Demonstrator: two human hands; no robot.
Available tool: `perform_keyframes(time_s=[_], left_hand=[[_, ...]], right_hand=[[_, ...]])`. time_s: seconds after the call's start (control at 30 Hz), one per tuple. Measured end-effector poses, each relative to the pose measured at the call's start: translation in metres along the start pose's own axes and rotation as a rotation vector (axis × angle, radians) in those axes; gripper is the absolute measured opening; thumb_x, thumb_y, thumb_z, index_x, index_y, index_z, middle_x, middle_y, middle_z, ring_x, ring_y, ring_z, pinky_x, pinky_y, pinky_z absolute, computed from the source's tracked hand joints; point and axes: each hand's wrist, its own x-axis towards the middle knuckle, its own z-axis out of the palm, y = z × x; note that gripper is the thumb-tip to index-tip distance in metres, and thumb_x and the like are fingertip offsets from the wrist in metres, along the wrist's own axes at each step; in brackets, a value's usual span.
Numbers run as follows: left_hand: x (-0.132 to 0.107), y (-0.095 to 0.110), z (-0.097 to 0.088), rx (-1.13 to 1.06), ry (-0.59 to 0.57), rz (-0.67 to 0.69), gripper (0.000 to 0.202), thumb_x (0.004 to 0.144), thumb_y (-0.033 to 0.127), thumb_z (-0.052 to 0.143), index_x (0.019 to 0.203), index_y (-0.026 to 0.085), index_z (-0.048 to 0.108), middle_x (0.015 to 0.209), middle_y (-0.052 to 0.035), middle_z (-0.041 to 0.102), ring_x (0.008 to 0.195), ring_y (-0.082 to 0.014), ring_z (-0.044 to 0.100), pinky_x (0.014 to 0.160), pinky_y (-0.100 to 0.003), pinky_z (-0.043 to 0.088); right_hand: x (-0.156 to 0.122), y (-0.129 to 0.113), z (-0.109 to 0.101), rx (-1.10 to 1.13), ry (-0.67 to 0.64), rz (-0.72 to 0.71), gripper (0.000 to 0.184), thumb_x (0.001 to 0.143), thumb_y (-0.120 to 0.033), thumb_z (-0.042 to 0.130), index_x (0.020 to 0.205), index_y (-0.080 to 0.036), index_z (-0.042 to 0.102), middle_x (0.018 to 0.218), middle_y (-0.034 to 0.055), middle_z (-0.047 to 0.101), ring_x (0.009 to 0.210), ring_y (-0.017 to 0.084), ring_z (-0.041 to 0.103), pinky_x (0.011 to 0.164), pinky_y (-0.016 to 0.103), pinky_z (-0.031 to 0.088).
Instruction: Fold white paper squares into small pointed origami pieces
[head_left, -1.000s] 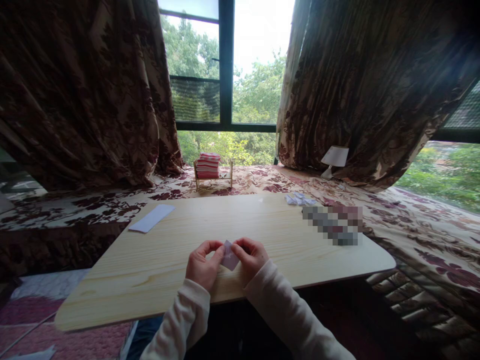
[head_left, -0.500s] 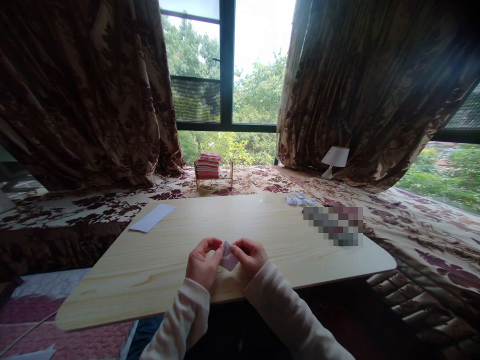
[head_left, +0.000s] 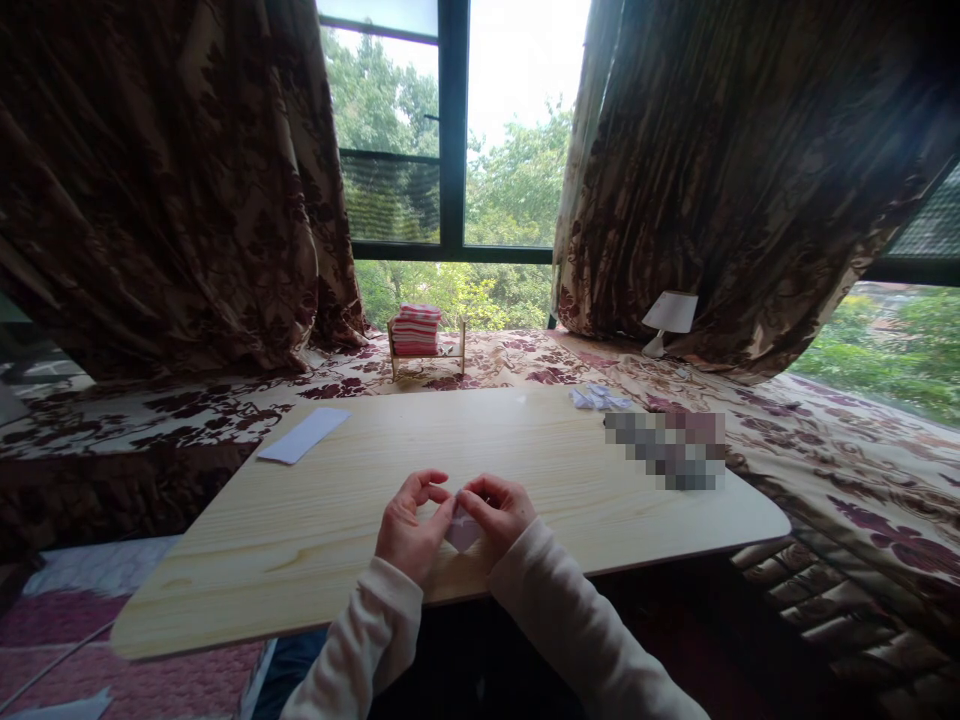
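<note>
Between my two hands, above the near edge of the table, is a small piece of folded paper [head_left: 463, 533], pale and pointed at its lower end. My left hand [head_left: 414, 522] has its thumb against the paper's upper left side, with the index finger lifted away from the thumb. On the other side, my right hand [head_left: 501, 512] pinches the paper's top between thumb and fingertips. Parts of the sheet are hidden behind my fingers.
The pale wooden table [head_left: 262, 560] carries a stack of white paper strips [head_left: 305, 436] at left and folded paper pieces [head_left: 598, 397] at the far right, beside a blurred-out patch. Behind stand a small rack with striped cloths [head_left: 417, 331] and a white lamp [head_left: 670, 313].
My left index finger has lifted off the paper and away from the thumb. The paper's top corner has come down or folded, and its point sits slightly lower between my hands.
</note>
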Motion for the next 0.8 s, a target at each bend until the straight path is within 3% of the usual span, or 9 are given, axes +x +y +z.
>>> perform_keyframes(time_s=[0.1, 0.23, 0.3, 0.53, 0.8], left_hand=[[0.001, 0.000, -0.001, 0.001, -0.072, -0.046, 0.034, 0.068, 0.034, 0.060, 0.095, 0.014, 0.058, 0.072, -0.0026, 0.065, 0.064, -0.0155, 0.060, 0.062, -0.026, 0.046], [0.002, 0.003, -0.001, 0.206, -0.152, 0.083, 0.024, 0.072, 0.036, 0.055, 0.071, 0.016, 0.068, 0.073, -0.0054, 0.065, 0.077, -0.0198, 0.058, 0.073, -0.030, 0.044], [0.002, 0.005, -0.002, 0.268, -0.177, 0.135, 0.025, 0.073, 0.035, 0.053, 0.067, 0.017, 0.068, 0.069, -0.0046, 0.063, 0.075, -0.0194, 0.056, 0.072, -0.030, 0.043], [0.001, 0.006, -0.004, 0.303, -0.175, 0.179, 0.025, 0.074, 0.032, 0.051, 0.059, 0.016, 0.063, 0.067, -0.0037, 0.059, 0.073, -0.0177, 0.052, 0.070, -0.029, 0.042], [-0.001, 0.007, -0.001, 0.248, -0.205, 0.241, 0.021, 0.071, 0.027, 0.057, 0.052, 0.019, 0.061, 0.061, -0.0031, 0.058, 0.072, -0.0178, 0.050, 0.068, -0.028, 0.041]], right_hand=[[0.001, 0.003, -0.003, 0.081, -0.002, 0.012, 0.017, 0.068, -0.030, 0.058, 0.063, -0.014, 0.059, 0.052, -0.0011, 0.054, 0.047, 0.009, 0.045, 0.044, 0.021, 0.035], [0.001, 0.006, -0.006, 0.153, 0.006, 0.015, 0.019, 0.068, -0.032, 0.060, 0.064, -0.014, 0.059, 0.054, -0.0005, 0.056, 0.049, 0.010, 0.048, 0.048, 0.022, 0.038], [0.000, 0.006, -0.006, 0.168, 0.007, 0.019, 0.019, 0.068, -0.033, 0.061, 0.064, -0.014, 0.059, 0.054, -0.0005, 0.057, 0.050, 0.011, 0.049, 0.049, 0.022, 0.039], [0.001, 0.009, -0.002, 0.135, -0.023, 0.036, 0.024, 0.068, -0.036, 0.060, 0.064, -0.013, 0.062, 0.054, 0.0005, 0.058, 0.049, 0.010, 0.047, 0.046, 0.021, 0.037], [-0.003, -0.002, -0.006, 0.023, -0.091, -0.039, 0.014, 0.070, -0.026, 0.055, 0.061, -0.014, 0.056, 0.052, -0.0029, 0.049, 0.049, 0.008, 0.042, 0.047, 0.020, 0.035]])
